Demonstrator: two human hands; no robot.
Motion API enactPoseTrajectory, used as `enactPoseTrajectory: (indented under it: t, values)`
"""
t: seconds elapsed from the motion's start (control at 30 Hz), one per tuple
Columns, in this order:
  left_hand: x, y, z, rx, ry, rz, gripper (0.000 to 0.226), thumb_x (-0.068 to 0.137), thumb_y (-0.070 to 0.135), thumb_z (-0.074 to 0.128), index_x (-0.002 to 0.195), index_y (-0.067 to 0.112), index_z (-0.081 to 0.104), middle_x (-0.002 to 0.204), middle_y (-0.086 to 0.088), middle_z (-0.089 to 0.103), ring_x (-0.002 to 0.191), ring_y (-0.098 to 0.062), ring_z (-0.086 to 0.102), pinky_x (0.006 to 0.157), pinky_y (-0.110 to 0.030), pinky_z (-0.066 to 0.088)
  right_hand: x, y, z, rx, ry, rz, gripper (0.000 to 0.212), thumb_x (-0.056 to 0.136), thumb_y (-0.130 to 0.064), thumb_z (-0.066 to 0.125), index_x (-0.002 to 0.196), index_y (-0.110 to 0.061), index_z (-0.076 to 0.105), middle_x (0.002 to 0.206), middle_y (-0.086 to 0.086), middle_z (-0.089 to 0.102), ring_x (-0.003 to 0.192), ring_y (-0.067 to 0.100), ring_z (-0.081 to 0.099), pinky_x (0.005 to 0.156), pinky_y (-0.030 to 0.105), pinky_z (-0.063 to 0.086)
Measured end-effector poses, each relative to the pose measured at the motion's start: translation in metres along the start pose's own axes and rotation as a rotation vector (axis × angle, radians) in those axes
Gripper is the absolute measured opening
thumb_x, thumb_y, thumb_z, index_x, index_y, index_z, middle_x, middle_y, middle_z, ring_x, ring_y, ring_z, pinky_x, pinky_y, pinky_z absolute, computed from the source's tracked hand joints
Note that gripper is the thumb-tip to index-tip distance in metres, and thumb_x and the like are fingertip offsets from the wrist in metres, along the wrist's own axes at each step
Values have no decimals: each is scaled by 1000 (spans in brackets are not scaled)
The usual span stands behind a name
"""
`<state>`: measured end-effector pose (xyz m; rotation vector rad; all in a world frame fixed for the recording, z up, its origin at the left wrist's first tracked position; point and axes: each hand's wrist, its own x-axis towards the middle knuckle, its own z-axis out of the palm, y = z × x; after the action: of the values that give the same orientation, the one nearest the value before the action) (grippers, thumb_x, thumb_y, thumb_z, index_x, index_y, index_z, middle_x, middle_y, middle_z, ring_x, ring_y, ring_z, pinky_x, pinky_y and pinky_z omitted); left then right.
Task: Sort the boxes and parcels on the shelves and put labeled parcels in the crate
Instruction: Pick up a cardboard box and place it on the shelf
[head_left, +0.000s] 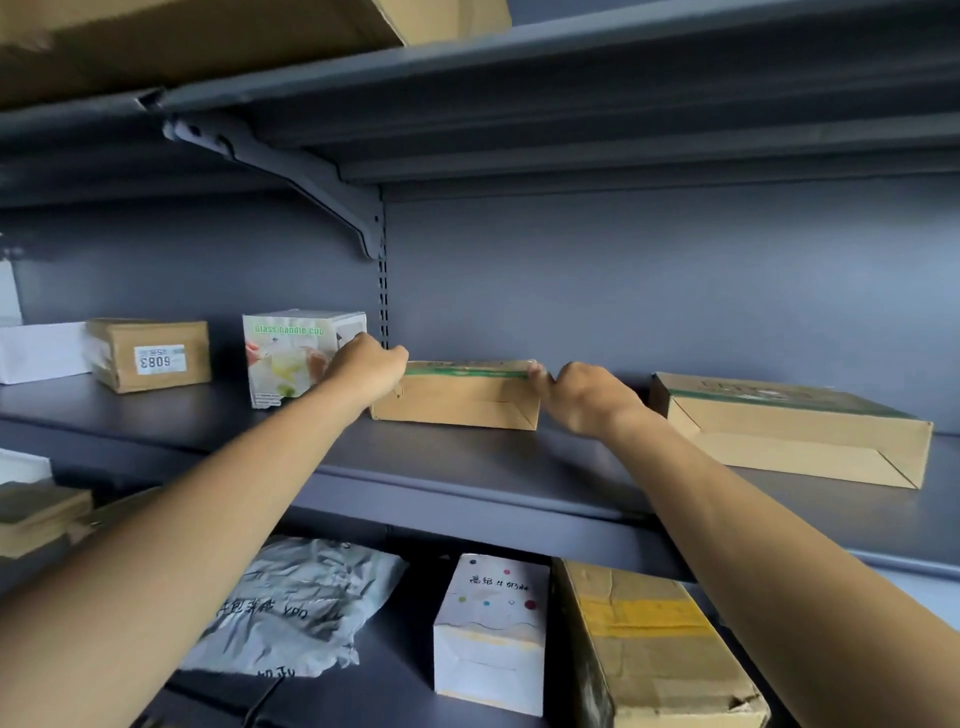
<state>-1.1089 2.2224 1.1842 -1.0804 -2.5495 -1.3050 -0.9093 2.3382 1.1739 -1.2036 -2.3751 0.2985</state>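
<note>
Forearms are stretched to the middle shelf (467, 467), where the flat cardboard box (457, 402) is gripped at its ends by left hand (366, 364) and right hand (587, 397). Labelled box (150, 356) is left shelved, no crate is seen, and sorting is judged early.

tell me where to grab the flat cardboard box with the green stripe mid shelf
Take the flat cardboard box by its two short ends, reaching in from the front. It lies low with its long face outward, likely too wide for one hand. The left hand and right hand grip those ends now; the glass cup box stands close by the left one.
</note>
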Motion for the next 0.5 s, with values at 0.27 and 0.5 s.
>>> enactPoseTrajectory:
  t: [0.27, 0.5]
  values:
    - [30, -17, -8, -187, -303, -144, 24, 93, 28, 44, 103, 9, 55, 99, -20, 58, 82, -30, 55, 79, -33, 50, 0, -16, 4, 35, -99, 49, 71, 104, -56, 19, 123, -1, 60, 121, 19, 63, 120, 33, 53, 98, 33, 36]
    - [40, -26, 9, -434, -386, 21, 12, 83, 15, 60, 92, 9, 54, 107, -11, 63, 102, -26, 63, 87, -42, 57, 1, -16, 15, 544, 170, 264, 61, 97, -57, 46, 108, 1, 59, 98, 19, 64, 84, 28, 62, 53, 28, 52]
